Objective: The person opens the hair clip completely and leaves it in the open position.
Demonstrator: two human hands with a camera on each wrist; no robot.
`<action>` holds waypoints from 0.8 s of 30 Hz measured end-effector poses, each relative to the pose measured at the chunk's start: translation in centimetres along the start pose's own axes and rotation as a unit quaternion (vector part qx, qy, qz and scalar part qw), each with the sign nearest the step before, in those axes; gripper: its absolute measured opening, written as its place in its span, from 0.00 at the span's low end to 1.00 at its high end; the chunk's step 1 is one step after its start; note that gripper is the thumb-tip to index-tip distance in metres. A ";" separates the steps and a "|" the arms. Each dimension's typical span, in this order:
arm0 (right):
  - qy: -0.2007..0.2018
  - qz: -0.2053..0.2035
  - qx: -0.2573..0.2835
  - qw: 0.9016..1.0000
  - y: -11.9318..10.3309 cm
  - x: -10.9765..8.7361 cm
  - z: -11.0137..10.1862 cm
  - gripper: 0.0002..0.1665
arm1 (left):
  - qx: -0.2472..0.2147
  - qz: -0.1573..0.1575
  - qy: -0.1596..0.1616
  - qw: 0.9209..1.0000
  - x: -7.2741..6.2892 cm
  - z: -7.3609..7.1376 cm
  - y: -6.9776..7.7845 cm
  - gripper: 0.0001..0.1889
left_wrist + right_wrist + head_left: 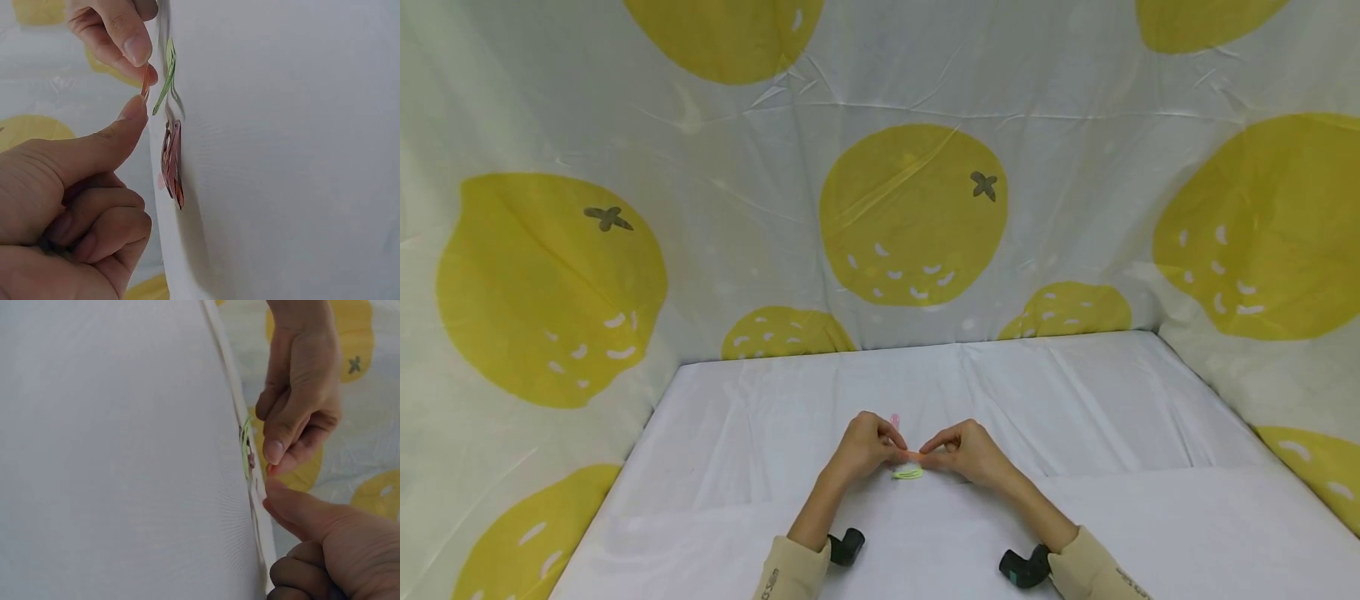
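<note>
An orange hair clip (pixel 914 457) is stretched between my two hands over the white table. My left hand (pixel 863 446) pinches one end of it with thumb and finger, the other fingers curled in. From the opposite side, my right hand (pixel 976 454) pinches the other end, as the left wrist view also shows. Just in front of the hands lies a light green hair clip (pixel 907 472). A pink hair clip (pixel 895 421) rests beyond them, partly hidden behind the left hand; in the left wrist view the pink piece (pixel 172 162) stands out beside the green one.
A white cloth (pixel 1120 533) with soft creases covers the table. Behind and at both sides hang pale curtains (pixel 1075 183) printed with yellow lemons. Black wrist devices (pixel 1026 568) sit at both beige sleeves (pixel 1086 567).
</note>
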State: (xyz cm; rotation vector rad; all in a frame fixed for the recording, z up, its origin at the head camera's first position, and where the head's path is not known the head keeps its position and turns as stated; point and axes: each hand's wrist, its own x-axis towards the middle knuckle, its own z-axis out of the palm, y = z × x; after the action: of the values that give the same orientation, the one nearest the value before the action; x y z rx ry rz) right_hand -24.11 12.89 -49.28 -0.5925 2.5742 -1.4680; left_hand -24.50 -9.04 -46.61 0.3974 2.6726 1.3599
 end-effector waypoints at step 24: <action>0.063 -0.006 0.003 0.998 -0.9 0.5 -1.5 0.08 | -0.080 -0.027 0.024 0.996 0.4 -0.5 0.7 0.03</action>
State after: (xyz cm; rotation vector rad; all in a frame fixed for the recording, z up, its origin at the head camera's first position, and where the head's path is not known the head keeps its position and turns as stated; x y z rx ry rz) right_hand -24.76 13.48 -47.71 -0.5318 2.6639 -1.5648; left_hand -24.87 -8.89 -45.73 0.2765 2.5660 1.5733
